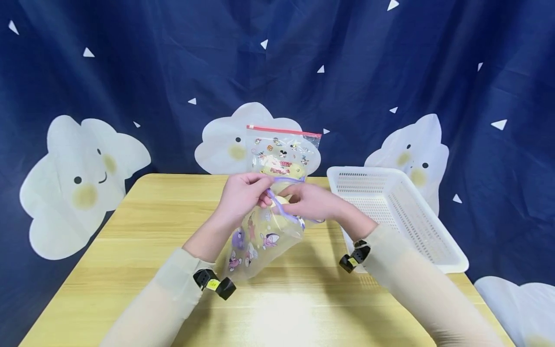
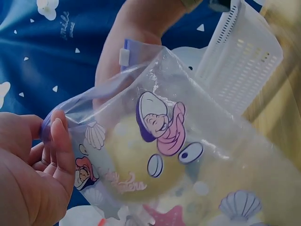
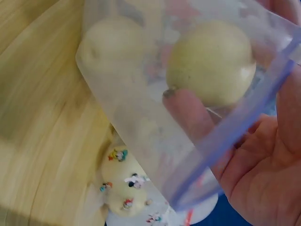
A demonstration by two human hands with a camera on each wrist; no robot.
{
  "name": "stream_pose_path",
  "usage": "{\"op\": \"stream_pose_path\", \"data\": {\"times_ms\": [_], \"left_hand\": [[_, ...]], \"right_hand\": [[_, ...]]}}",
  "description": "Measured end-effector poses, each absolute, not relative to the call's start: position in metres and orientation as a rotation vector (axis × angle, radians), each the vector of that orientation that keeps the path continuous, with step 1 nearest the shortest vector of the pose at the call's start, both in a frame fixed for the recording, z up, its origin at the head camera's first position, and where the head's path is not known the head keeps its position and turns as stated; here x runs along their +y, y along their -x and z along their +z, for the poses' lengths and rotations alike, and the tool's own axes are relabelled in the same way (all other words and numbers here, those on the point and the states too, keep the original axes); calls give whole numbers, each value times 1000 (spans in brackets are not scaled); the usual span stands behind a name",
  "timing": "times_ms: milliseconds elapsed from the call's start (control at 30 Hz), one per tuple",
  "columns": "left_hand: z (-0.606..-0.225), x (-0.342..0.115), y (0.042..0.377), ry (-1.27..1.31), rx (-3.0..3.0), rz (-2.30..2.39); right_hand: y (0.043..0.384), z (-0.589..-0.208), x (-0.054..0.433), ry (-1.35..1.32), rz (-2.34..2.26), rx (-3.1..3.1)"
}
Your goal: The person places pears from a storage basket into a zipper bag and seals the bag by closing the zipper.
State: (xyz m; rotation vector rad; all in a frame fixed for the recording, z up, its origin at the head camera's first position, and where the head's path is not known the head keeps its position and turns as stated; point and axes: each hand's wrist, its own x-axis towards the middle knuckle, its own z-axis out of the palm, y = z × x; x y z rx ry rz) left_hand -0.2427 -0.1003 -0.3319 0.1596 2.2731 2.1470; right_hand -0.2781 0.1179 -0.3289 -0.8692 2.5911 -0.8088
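Observation:
A clear zip bag [image 1: 260,255] with a purple zip edge and cartoon prints stands tilted over the table. My left hand [image 1: 243,195] pinches its rim between thumb and fingers. Through the mouth reaches my right hand [image 1: 316,200], its fingers inside the bag around a round pale-yellow fruit that looks like a pear [image 3: 211,63]. A second such fruit [image 3: 113,44] lies deeper in the bag, blurred by the plastic. In the left wrist view, the white slider [image 2: 124,57] sits at one end of the purple zip.
Behind the hands is another printed zip bag [image 1: 282,149] with a red zip and pale-yellow round things inside. To the right stands a white perforated basket [image 1: 453,258]. The wooden table [image 1: 165,207] ends before a dark blue curtain [image 1: 173,58].

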Motion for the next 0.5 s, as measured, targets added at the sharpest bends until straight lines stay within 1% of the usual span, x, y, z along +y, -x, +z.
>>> {"op": "stream_pose_path", "data": {"times_ms": [133, 267, 400, 500], "left_hand": [[-329, -99, 240, -166, 2242, 2166], [-329, -99, 239, -175, 2211, 2156], [-330, -100, 239, -194, 2197, 2148], [-330, -101, 239, -206, 2190, 2158]], "right_hand": [[287, -339, 104, 951, -742, 2566], [288, -350, 92, 978, -552, 2670], [288, -357, 84, 959, -358, 2799], [289, -359, 80, 926, -344, 2826]]}}
